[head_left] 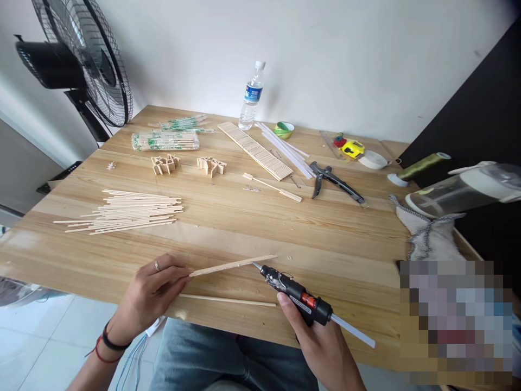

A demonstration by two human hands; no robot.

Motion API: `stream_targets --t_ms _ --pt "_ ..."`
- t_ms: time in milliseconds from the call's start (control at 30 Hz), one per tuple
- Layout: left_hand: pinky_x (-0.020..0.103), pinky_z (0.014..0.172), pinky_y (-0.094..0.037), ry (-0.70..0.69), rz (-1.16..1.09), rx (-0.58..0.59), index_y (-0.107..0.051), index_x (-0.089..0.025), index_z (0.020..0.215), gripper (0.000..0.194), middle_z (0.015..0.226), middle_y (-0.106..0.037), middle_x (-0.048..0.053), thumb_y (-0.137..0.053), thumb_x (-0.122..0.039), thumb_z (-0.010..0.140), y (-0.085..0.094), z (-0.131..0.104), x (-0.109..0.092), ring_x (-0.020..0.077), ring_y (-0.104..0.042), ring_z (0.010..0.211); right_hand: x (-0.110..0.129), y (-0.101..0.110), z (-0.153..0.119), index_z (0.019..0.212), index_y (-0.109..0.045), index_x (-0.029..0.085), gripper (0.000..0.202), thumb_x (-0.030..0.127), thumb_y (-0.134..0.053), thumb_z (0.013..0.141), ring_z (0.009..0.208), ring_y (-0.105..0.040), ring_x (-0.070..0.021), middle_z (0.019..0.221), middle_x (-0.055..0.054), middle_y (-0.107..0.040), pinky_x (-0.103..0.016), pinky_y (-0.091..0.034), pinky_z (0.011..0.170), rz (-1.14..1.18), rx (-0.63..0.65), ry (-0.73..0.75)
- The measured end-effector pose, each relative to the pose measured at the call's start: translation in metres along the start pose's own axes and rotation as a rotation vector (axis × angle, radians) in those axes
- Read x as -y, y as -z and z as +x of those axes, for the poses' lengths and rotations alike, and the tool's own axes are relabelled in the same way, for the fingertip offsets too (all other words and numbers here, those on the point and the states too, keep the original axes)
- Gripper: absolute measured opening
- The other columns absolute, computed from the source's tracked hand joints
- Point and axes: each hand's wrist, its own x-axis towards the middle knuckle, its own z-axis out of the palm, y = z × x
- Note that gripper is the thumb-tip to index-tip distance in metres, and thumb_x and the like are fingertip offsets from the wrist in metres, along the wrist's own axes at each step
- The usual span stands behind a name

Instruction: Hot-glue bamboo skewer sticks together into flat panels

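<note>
Near the table's front edge, my left hand (pixel 157 285) pinches one end of a thin wooden stick (pixel 234 265), which points to the right. My right hand (pixel 321 342) grips a black hot glue gun (pixel 291 293) with a white glue stick (pixel 353 330) poking out of its back. The gun's metal nozzle is at the wooden stick, near its far end; whether it touches I cannot tell. Another wooden stick (pixel 228 300) lies on the table just below. A loose pile of long wooden sticks (pixel 134 210) is to the left.
Farther back lie small wooden assemblies (pixel 211 165), a slatted wooden strip (pixel 256 149), wrapped stick bundles (pixel 165 141), white glue sticks (pixel 285 149), a black hand tool (pixel 336 182) and a yellow tape measure (pixel 353 148). A water bottle (pixel 251 98) stands by the wall; a fan (pixel 81 60) is at left.
</note>
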Motion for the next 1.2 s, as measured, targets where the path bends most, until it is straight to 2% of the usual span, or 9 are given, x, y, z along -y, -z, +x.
stream_targets --t_ms 200,467,700,1000,1200 --pt "0.02 0.071 -0.056 0.005 0.008 0.002 -0.075 -0.021 0.1 0.016 0.094 -0.075 0.003 -0.064 -0.009 0.1 0.0 0.0 -0.0002 0.0127 -0.071 0.08 0.0004 0.0019 -0.0001 0.086 -0.077 0.025 0.033 0.051 -0.061 0.1 0.071 -0.071 -0.0251 0.068 0.0 -0.071 -0.03 -0.056 0.065 0.026 0.003 0.009" --pt "0.021 0.07 -0.057 0.002 0.013 -0.007 -0.076 -0.021 0.1 0.017 0.093 -0.077 0.004 -0.064 -0.01 0.099 0.0007 0.0015 -0.0017 0.014 -0.073 0.079 0.0026 0.0045 0.003 0.079 -0.068 0.027 0.032 0.049 -0.059 0.101 0.063 -0.061 -0.0216 0.067 0.001 -0.064 -0.029 -0.051 0.06 0.027 0.02 0.063" --pt "0.02 0.072 -0.056 0.004 0.005 -0.006 -0.076 -0.021 0.101 0.016 0.095 -0.076 0.003 -0.065 -0.009 0.1 -0.0004 -0.0008 0.0007 0.013 -0.072 0.081 0.0058 0.0031 0.0025 0.085 -0.073 0.027 0.032 0.051 -0.06 0.1 0.07 -0.066 -0.0233 0.073 0.0 -0.07 -0.03 -0.054 0.069 0.054 0.006 0.024" --pt "0.021 0.068 -0.058 0.017 0.005 -0.018 -0.077 -0.021 0.097 0.016 0.091 -0.077 0.003 -0.064 -0.012 0.099 0.0002 0.0016 -0.0019 0.0137 -0.073 0.076 0.0027 0.0019 0.0011 0.099 -0.08 0.025 0.031 0.049 -0.061 0.1 0.074 -0.07 -0.0245 0.077 -0.002 -0.075 -0.031 -0.057 0.069 0.061 -0.021 0.02" --pt "0.02 0.069 -0.057 0.011 -0.002 -0.018 -0.077 -0.021 0.097 0.016 0.092 -0.077 0.003 -0.065 -0.011 0.099 0.0004 0.0016 -0.0016 0.0134 -0.073 0.078 0.0025 0.0014 0.0 0.097 -0.081 0.025 0.034 0.053 -0.061 0.1 0.08 -0.073 -0.0254 0.085 -0.003 -0.079 -0.031 -0.058 0.072 0.041 -0.033 -0.01"
